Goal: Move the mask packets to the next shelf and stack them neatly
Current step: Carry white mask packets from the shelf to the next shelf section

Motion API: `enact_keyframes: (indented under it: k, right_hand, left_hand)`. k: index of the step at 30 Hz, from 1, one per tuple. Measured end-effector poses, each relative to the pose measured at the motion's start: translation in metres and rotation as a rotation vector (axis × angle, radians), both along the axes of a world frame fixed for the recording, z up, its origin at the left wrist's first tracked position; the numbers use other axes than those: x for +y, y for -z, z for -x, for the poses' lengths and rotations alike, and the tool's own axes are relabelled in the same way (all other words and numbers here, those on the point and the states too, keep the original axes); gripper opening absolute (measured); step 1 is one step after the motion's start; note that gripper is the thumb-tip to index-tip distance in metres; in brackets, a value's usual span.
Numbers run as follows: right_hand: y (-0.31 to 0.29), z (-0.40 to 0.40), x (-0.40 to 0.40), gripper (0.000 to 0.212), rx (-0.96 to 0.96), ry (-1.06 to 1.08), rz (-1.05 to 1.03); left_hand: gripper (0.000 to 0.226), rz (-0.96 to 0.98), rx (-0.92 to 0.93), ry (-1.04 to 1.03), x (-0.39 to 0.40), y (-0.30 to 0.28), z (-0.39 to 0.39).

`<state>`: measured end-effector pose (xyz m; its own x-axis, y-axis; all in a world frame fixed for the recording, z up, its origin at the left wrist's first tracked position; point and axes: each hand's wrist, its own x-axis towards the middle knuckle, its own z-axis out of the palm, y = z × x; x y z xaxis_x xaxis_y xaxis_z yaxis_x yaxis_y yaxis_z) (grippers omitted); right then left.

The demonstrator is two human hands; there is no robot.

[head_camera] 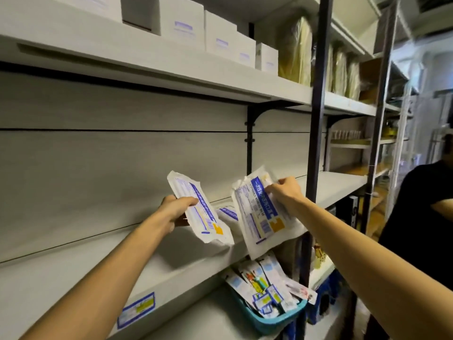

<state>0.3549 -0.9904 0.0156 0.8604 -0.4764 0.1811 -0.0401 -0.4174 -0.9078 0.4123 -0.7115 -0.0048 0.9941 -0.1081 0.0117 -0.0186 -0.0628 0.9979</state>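
Two mask packets are up off the shelf [152,263], one in each hand. The left hand [171,209] grips the left packet [198,212] along its long edge — fingers [188,201] curled over the front and pressed together, thumb hidden behind. That packet tilts, its yellow corner pointing to 5 o'clock. The right hand [285,192] pinches the right packet [262,214] near its top, at 1 o'clock of its printed face; the fingertips bunch on the plastic and the packet hangs slanted, its lower end dropping past the shelf's front lip. Between the two, a third packet [229,213] lies on the shelf, mostly covered by them.

At 6 o'clock from the right packet, a teal basket [279,320] on the lower shelf holds a jumble of small packets. White boxes [220,33] line the top shelf at 12 o'clock — yellowish wrapped bundles [296,52] stand just right of them. A dark upright post [318,114] splits the shelving. At 3 o'clock, a person in a dark shirt [416,217] stands beside the unit.
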Motion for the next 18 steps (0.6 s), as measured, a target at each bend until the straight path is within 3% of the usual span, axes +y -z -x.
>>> enact_keyframes:
  k: [7,18]
  right_hand:
    - [0.006,-0.044,-0.040,0.031,0.060,0.024,0.039]
    - [0.009,-0.131,-0.139,0.029,0.175,-0.062,0.029]
  left_hand:
    - [0.018,0.011,-0.055,-0.066,-0.050,0.015,-0.032]
    - [0.031,-0.044,-0.001,-0.267,-0.125,0.044,-0.098]
